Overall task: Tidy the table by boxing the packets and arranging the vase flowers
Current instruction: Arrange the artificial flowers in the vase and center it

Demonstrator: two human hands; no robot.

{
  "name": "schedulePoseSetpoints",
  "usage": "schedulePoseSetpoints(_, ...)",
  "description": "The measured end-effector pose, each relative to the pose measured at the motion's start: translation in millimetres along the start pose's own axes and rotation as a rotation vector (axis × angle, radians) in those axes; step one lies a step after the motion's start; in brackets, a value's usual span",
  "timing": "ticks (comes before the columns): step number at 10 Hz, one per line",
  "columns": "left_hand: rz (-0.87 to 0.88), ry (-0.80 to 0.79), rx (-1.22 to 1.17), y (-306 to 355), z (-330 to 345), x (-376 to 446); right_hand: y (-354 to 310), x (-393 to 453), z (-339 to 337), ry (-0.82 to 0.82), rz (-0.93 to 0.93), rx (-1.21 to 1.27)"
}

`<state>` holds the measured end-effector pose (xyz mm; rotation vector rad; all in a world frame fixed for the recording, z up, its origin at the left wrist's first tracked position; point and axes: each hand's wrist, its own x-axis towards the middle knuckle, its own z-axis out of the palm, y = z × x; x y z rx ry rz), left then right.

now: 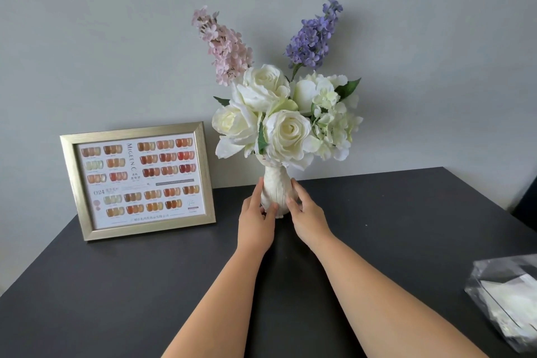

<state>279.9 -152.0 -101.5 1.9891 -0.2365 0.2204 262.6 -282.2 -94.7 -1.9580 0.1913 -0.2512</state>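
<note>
Single head view, facing forward and down, table (116, 285) near

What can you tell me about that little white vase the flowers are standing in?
The vase is small, cream-white, matte and ridged, with a narrow neck widening to a rounded belly. It stands upright on the dark table near the wall. The left hand and right hand cup its sides. White roses hide its mouth.

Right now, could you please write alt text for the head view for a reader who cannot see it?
Two bare hands, left hand and right hand, cup a white vase of white roses with pink and purple sprigs on a dark table. A gold picture frame leans against the wall at left; a clear plastic bag lies at right.
</note>
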Motion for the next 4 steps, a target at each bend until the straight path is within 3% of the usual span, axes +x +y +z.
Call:
schedulePoseSetpoints(2, -0.036, 0.023, 0.13, 1.9, 1.0, -4.7, -0.4, -3.9, 1.2, 0.024, 0.002, -0.037)
schedulePoseSetpoints(4, 0.048, -0.032, 0.501, -2.2, -5.0, -24.9, 4.7, -31.7, -7.8, 0.106, -0.016, -0.036)
